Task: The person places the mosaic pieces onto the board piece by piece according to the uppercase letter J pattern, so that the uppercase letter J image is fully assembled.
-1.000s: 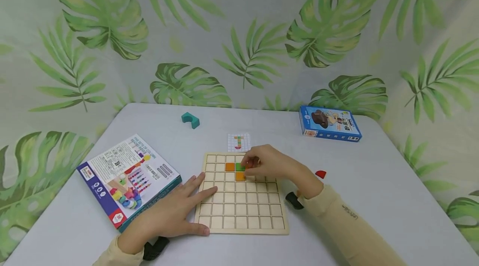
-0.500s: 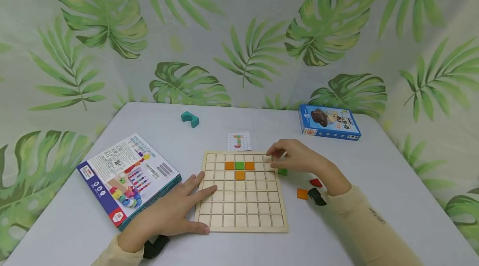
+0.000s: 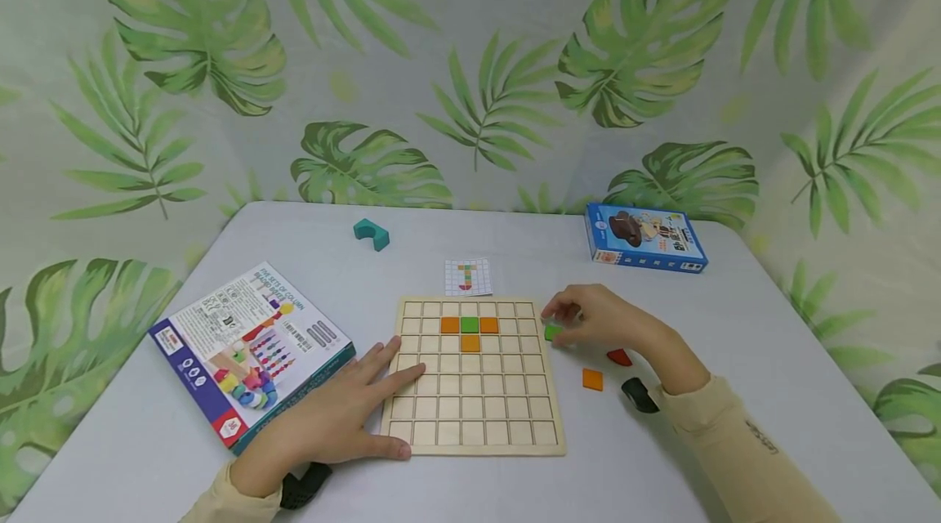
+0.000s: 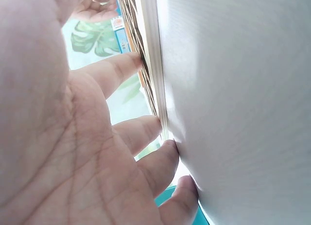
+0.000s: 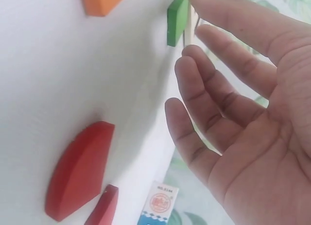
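Observation:
A pale wooden grid board [image 3: 474,425] lies on the table. Three orange tiles and a green tile [image 3: 470,325] sit in its squares in a T shape. My left hand [image 3: 341,409] rests on the board's left edge with its fingers spread; in the left wrist view, fingertips [image 4: 133,62] reach the rim. Right of the board, my right hand [image 3: 606,317] is over a loose green tile [image 3: 552,333], thumb and fingers apart around it. In the right wrist view that tile [image 5: 178,20] lies on the table close to the thumb tip.
A loose orange tile [image 3: 592,379] and red quarter-round pieces [image 5: 80,171] lie near the right wrist. A small pattern card [image 3: 467,277] is behind the board. A boxed toy set [image 3: 253,351], a blue box [image 3: 647,239] and a teal arch block [image 3: 371,234] stand around.
My right hand has let go of an orange tile beside the green one on the board, then moved right to the loose green tile. The left hand stays in place.

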Demonstrator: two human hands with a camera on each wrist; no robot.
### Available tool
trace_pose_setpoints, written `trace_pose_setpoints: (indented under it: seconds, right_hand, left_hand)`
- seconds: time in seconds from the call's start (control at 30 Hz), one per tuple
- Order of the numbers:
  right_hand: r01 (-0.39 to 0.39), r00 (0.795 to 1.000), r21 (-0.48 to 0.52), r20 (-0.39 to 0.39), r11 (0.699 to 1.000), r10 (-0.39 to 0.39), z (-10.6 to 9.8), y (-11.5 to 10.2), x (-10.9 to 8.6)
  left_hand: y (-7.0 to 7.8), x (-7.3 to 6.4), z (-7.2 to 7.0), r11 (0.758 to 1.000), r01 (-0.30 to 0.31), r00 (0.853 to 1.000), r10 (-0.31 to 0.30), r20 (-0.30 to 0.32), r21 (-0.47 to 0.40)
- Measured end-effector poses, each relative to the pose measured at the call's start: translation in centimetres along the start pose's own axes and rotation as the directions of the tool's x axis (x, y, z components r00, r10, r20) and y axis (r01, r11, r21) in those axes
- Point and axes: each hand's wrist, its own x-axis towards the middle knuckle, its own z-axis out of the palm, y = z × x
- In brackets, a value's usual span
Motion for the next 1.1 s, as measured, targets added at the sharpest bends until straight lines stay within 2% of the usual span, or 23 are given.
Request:
trace_pose_setpoints:
  seconds: [0.37,0.7,0.97,1.1]
  right_hand:
    - [-0.02,1.0,-0.003,0.023,1.0,0.02,0.61,0.35,-0.05]
    - [-0.014,1.0,-0.014,-0.001,1.0,0.014,0.68,0.11,-0.06]
    - [-0.056,0.998,-0.004,-0.008,0.998,0.056,0.59,0.37,-0.09]
    - [-0.051,0.999,-0.007,-0.017,0.999,0.051,0.22,0.37,-0.15]
  left_hand:
    - [0.02,-0.02,0.11,1.0,0.014,1.0,-0.014,0.009,-0.009]
    - [0.16,-0.07,-0.11,1.0,0.015,1.0,-0.015,0.002,-0.009]
    - [0.25,0.03,-0.05,1.0,0.022,1.0,-0.022,0.007,-0.014]
    - [0.35,0.1,-0.05,1.0,0.022,1.0,-0.022,0.009,-0.01]
